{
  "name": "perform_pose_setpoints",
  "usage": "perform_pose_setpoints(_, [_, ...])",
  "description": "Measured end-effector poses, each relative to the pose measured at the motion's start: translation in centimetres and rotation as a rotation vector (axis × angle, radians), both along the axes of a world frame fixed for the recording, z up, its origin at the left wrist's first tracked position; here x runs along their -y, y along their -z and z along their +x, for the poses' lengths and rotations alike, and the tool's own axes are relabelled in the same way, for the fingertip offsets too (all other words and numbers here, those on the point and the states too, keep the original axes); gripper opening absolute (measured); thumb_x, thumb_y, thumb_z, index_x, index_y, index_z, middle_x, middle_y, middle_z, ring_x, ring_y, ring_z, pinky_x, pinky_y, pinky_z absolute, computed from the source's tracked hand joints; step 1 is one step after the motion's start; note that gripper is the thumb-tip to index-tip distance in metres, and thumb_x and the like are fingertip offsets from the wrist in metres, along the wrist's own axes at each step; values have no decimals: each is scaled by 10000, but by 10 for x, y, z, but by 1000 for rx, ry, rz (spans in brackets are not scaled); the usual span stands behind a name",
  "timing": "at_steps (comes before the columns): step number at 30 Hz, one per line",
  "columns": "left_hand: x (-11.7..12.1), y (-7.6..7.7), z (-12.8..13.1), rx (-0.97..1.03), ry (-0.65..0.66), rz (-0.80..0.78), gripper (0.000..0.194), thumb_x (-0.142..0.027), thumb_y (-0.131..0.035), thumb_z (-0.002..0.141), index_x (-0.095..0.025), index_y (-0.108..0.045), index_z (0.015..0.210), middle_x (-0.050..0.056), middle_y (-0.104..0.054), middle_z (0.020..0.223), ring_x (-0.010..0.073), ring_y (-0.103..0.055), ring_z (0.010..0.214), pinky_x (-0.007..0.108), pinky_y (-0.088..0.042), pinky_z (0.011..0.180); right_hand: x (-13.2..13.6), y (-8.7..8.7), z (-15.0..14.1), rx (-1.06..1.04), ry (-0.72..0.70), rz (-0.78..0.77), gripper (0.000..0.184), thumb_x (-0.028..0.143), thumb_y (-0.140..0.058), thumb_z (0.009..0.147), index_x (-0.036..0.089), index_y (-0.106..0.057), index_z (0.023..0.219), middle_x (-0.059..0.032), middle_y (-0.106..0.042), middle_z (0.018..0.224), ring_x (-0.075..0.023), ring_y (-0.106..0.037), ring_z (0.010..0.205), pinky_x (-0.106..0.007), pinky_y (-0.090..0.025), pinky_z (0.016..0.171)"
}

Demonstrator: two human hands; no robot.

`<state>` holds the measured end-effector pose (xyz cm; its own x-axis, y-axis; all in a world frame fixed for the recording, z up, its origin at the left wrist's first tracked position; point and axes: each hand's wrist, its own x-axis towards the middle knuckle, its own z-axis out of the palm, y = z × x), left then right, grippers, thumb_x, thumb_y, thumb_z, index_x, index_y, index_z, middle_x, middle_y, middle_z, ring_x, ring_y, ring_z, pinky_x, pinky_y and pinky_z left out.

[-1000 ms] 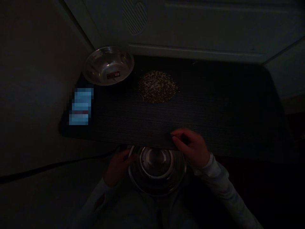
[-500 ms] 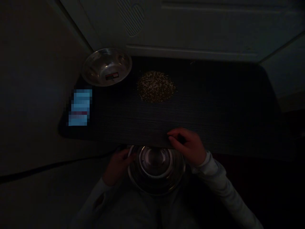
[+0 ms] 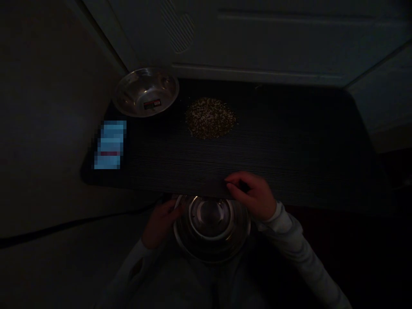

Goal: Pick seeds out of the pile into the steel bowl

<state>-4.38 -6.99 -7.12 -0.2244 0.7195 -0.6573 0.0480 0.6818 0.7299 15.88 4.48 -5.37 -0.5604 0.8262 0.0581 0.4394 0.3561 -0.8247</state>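
A metal bowl (image 3: 210,253) rests at my lap, partly beneath the front edge of the dark table. My left hand (image 3: 162,221) is closed on its left rim. Over the table's front edge, just above the bowl's right side, my right hand (image 3: 252,195) has thumb and index finger curled toward each other. Whatever its fingertips hold, if anything, is too dark to see. Beyond it, a round pile of mixed light and brown grains (image 3: 210,118) lies on the table.
A second metal bowl (image 3: 146,92) with a label inside stands at the back left. In front of it lies a lit phone (image 3: 110,145), its screen blurred. The dark table (image 3: 289,141) meets a pale panelled door (image 3: 273,43). A black cable (image 3: 80,221) runs at left.
The view has shifted slightly. Both hands keep nearly the same pose and place, and the grain pile looks unchanged.
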Motion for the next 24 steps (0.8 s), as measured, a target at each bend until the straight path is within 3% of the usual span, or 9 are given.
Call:
perform_pose_setpoints(7, [-1,-2,4,-14,-35,-4,280,-362,-548,645,-176,-636,834,15,-679,797,210,-581,794,293,-418,699,-1,0,1,-68,21,-68,128,239,-504,704,181,-568,799,23,-514,602,-78,-473,570,-208,-382,548])
perform_pose_setpoints(15, [7,0,4,-55,-55,9,311,-391,-534,641,-166,-628,835,14,-680,753,216,-593,747,299,-432,646,-1,5,5,-237,287,-129,139,273,-507,702,191,-556,803,23,-510,615,-82,-465,562,-206,-375,512])
perform_pose_setpoints(24, [12,-9,6,-39,-149,19,316,-372,-547,625,-166,-615,854,9,-686,771,216,-596,769,301,-435,667,1,10,2,-180,247,-29,150,275,-474,726,183,-554,813,16,-514,640,-86,-459,584,-207,-365,537])
